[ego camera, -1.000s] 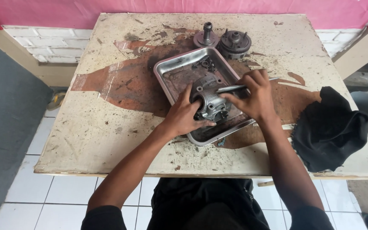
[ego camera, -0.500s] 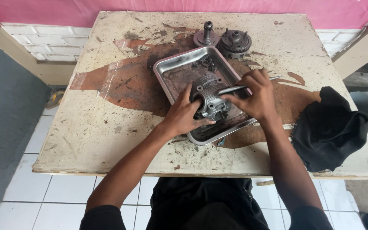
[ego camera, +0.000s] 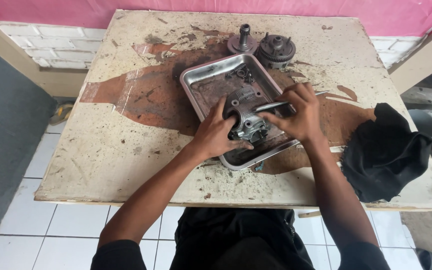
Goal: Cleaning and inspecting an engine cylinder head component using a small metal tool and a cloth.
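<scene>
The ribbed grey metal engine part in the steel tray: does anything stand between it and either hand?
Nothing visible: the left hand grips the ribbed grey metal engine part directly, and the right hand touches it while holding a thin metal rod.

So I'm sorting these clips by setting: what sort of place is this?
Probably a small engine repair workshop. A stained, worn table holds a metal tray with a finned engine part, two gear assemblies sit beyond it, and a black rag lies at the right.
</scene>
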